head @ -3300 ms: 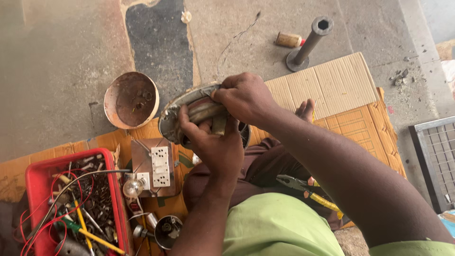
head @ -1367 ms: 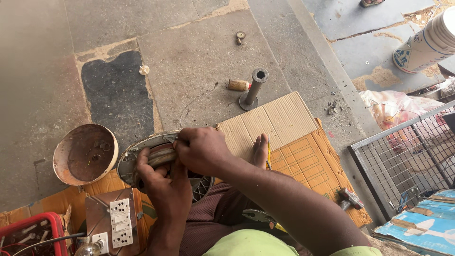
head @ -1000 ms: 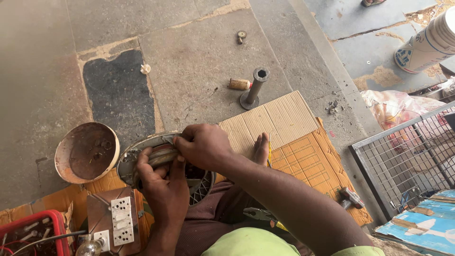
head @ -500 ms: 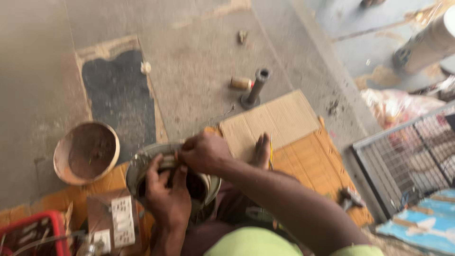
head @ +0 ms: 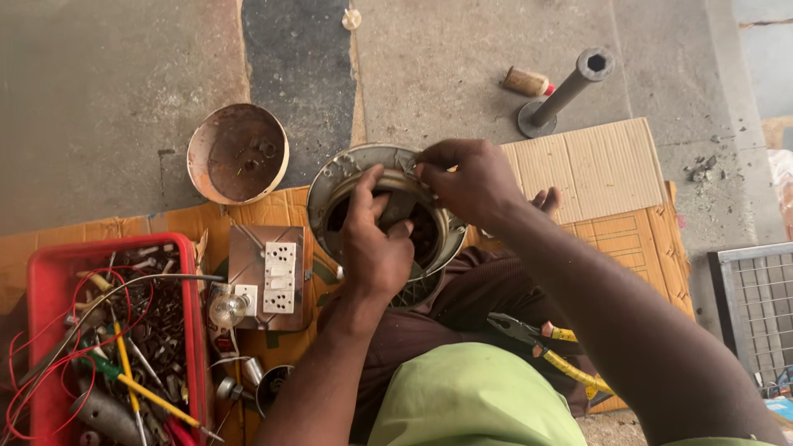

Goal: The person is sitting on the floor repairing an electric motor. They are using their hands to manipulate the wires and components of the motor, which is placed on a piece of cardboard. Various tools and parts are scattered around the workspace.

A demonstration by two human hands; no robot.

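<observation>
Nearest, at 6 o'clock: lime-green cloth garment [head: 471, 396] over dark brown trousers [head: 429, 322]. On the lap at 4 o'clock, pliers with yellow-and-black handles [head: 549, 351].

At 8 o'clock: red rectangular plastic tray [head: 49, 289] on the floor, holding red wires, screwdrivers and small metal parts. Just beside it at 7 o'clock, a brown board carrying white switch and socket plates [head: 277, 277] with a clear glass bulb [head: 227, 308] at its lower left edge.

Centre: round grey metal motor housing with a dark winding inside [head: 347, 177], resting against the knees on flattened orange-brown cardboard sheets [head: 628, 239].

Left hand [head: 376, 244]: laid over the housing's near side, fingers [head: 368, 186] curled closed over the rim and reaching into the opening.

Right hand [head: 471, 177]: at the housing's far rim, 12 o'clock, fingers [head: 429, 169] pinched shut on a small part at the rim; what that part is cannot be told.

At 10 o'clock: rusty round metal bowl-shaped cover [head: 238, 153], open side up, near the housing but apart from it.

Farthest, at 1 o'clock on the grey concrete floor [head: 107, 99]: dark grey metal pipe on a round flange base [head: 566, 87], a small tan spool [head: 526, 81] just beside it. At 3 o'clock, a grey wire-mesh grille [head: 760, 306].
</observation>
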